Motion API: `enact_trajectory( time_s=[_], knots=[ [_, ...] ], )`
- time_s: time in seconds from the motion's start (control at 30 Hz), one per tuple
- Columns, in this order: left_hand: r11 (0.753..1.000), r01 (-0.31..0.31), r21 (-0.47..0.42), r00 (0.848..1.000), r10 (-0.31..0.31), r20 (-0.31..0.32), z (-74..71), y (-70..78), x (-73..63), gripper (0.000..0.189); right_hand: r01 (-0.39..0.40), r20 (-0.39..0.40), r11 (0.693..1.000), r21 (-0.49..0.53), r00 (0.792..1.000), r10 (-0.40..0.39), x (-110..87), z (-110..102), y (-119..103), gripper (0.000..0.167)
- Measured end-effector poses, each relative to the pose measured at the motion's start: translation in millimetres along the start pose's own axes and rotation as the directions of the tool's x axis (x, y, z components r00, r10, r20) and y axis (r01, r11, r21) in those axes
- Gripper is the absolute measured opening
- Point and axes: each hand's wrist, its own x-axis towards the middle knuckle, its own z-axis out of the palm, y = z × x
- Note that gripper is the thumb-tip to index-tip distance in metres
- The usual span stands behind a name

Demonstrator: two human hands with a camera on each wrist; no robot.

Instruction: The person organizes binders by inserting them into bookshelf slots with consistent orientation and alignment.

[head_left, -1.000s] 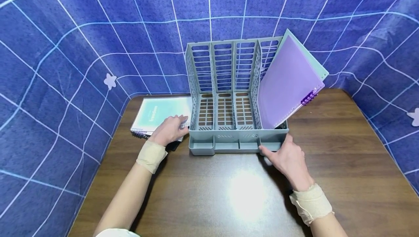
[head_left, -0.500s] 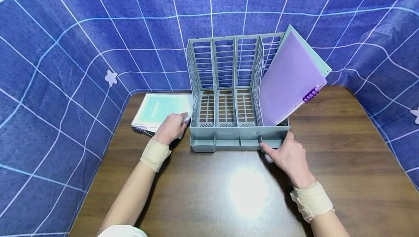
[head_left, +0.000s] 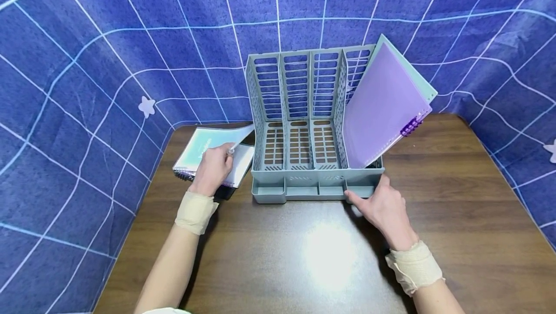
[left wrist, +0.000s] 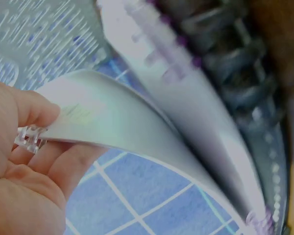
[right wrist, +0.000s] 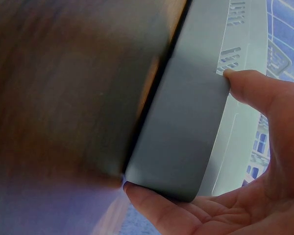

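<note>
My left hand (head_left: 213, 169) pinches the edge of a spiral notebook with a pale teal cover (head_left: 195, 150) at the table's left. In the left wrist view the lifted notebook (left wrist: 105, 115) bends between thumb and fingers, its clear coil beside the thumb. Below it lie a light notebook with purple rings (head_left: 241, 162) and a black-coiled notebook (left wrist: 235, 63). My right hand (head_left: 386, 212) grips the front right corner of a grey-green desktop file organizer (head_left: 299, 175), thumb on the front tray's rim. In the organizer's rightmost slot leans a purple spiral notebook (head_left: 384, 106), a mint one (head_left: 429, 91) behind it.
The organizer's other upright slots and its low front tray (head_left: 269, 197) face me. The brown wooden table (head_left: 278, 251) stretches in front and to the right. A blue curtain (head_left: 195, 63) with white lines hangs close behind and on both sides.
My left hand has moved left and lifted the right edge of the teal notebook, uncovering the notebook below. My right hand has stayed on the organizer's corner.
</note>
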Motion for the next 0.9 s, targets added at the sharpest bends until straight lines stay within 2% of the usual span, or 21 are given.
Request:
enact_trajectory(
  time_s=[0.1,0.23,0.5,0.63,0.9],
  knots=[
    [1.000,0.005,-0.016,0.996,-0.007,-0.084,-13.5,0.6,-0.4,0.032,0.004,-0.002,1.000,0.000,1.000,-0.004,0.8,-1,-1,0.096],
    [0.999,0.021,-0.034,0.983,-0.027,-0.184,-33.2,2.0,0.4,0.035,0.006,0.001,1.000,-0.001,1.000,-0.006,1.2,-1,-1,0.097],
    [0.996,0.049,-0.074,0.950,-0.069,-0.303,-60.6,-5.4,1.1,0.038,0.003,0.002,1.000,-0.007,1.000,-0.003,-0.2,0,0,0.095],
    [0.992,0.080,-0.095,0.926,-0.109,-0.362,-75.1,-10.4,2.5,0.037,-0.002,0.007,1.000,-0.011,1.000,0.003,-0.8,0,0,0.097],
    [0.985,0.126,-0.117,0.855,-0.168,-0.491,-102.3,-11.7,6.2,0.035,-0.006,0.010,1.000,-0.005,1.000,0.006,-0.6,0,0,0.099]
  ],
)
